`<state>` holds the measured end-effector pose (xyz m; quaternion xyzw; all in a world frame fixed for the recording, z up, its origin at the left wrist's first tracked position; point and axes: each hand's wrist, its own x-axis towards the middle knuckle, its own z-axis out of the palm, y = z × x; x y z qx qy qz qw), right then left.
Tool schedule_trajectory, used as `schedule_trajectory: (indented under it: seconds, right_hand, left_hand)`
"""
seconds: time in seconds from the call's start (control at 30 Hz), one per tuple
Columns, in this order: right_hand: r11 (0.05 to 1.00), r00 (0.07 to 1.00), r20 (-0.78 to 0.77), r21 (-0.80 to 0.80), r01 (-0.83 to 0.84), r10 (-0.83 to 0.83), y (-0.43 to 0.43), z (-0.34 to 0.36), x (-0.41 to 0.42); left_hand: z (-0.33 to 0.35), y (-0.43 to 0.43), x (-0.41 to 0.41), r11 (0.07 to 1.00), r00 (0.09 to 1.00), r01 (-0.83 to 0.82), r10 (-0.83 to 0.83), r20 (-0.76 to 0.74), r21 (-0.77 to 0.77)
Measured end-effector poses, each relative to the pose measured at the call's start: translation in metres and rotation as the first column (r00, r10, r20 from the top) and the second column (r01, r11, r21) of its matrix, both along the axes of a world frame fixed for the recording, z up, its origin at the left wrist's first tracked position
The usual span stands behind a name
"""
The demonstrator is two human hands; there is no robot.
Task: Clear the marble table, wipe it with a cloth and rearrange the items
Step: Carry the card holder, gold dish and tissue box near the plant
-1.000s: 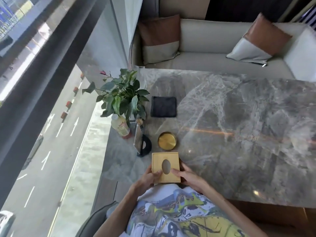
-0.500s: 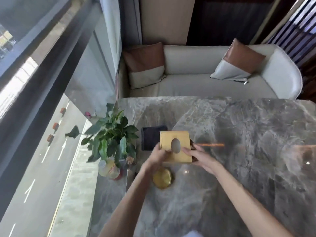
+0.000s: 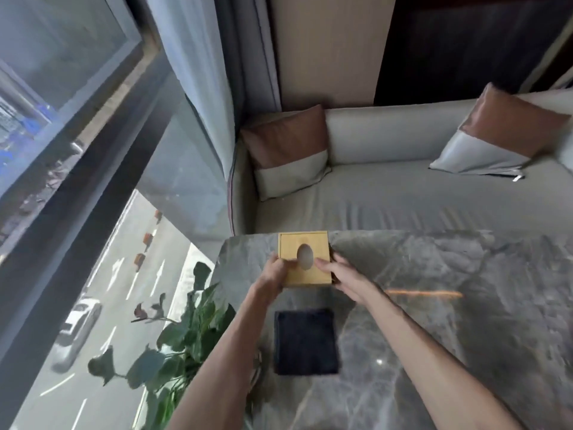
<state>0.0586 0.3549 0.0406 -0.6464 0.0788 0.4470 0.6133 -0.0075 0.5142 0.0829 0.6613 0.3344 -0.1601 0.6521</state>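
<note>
A square wooden tissue box (image 3: 305, 243) with an oval opening on top is at the far left corner of the grey marble table (image 3: 449, 305). My left hand (image 3: 274, 271) grips its left side and my right hand (image 3: 341, 274) grips its right side. Whether the box rests on the table or hovers just above it, I cannot tell. A folded dark cloth (image 3: 305, 341) lies flat on the marble between my forearms, nearer to me than the box.
A leafy green plant (image 3: 186, 336) stands at the table's left edge beside my left forearm. Beyond the far edge is a grey sofa (image 3: 387, 197) with two brown-and-grey cushions (image 3: 288, 150). A floor-to-ceiling window (image 3: 93, 212) runs along the left.
Both hands carried the wooden box from the near edge, over the gold lid and the dark cloth, to the far left corner. The view tilted up toward the sofa.
</note>
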Motion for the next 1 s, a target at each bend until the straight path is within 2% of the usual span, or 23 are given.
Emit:
schedule_trajectory:
  seconds: [0.1,0.2,0.3,0.53,1.0]
  right_hand:
    - [0.998,0.996,-0.075,-0.046,0.042,-0.045,0.008,-0.034,0.000]
    - [0.992,0.995,-0.072,-0.113,0.057,-0.065,0.010,-0.056,-0.001]
    - [0.991,0.996,-0.069,-0.127,0.051,-0.060,0.011,-0.071,-0.006]
    - [0.992,0.994,0.042,-0.079,0.101,-0.098,0.022,-0.051,-0.012]
    - [0.991,0.994,0.053,-0.098,0.096,-0.091,0.026,-0.044,-0.008]
  left_hand:
    - [-0.039,0.006,0.005,0.998,0.997,0.039,-0.037,-0.068,0.039]
    - [-0.067,0.010,0.008,0.996,0.983,0.054,-0.040,-0.177,0.073]
    - [-0.090,0.015,0.010,0.994,0.979,0.077,-0.060,-0.195,0.079]
    - [-0.112,0.032,0.009,0.999,0.982,0.042,-0.045,-0.182,-0.020]
    - [-0.120,0.036,0.011,0.998,0.994,0.046,-0.050,-0.097,-0.036]
